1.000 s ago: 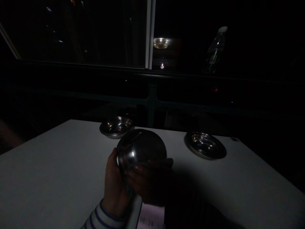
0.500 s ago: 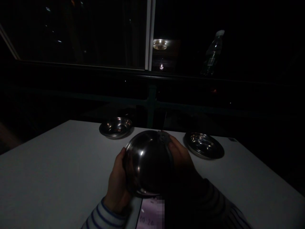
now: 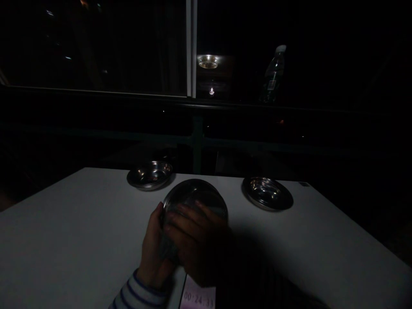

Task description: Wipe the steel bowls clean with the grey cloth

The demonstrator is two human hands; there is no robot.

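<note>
My left hand [image 3: 152, 251] is closed on the left edge of a shiny metal bowl [image 3: 190, 189], which it holds tilted above the table. Across the front of the bowl lies my right hand [image 3: 198, 240], its fingers blurred and in deep shadow. Under those fingers a patch of grey cloth [image 3: 168, 249] shows dimly. Most of the cloth and the lower part of the bowl are hidden by the right hand.
On the white table [image 3: 80, 231] stand two more metal bowls, a left bowl [image 3: 149, 185] and a right bowl [image 3: 268, 194]. A phone [image 3: 198, 296] with a running timer lies below my hands. Beyond the table, a plastic bottle [image 3: 274, 73] stands near a window frame [image 3: 192, 47].
My right hand has moved left and down, from the bowl's upper right edge onto its front, with the grey cloth. The left hand keeps its hold. The whole view has shifted slightly.
</note>
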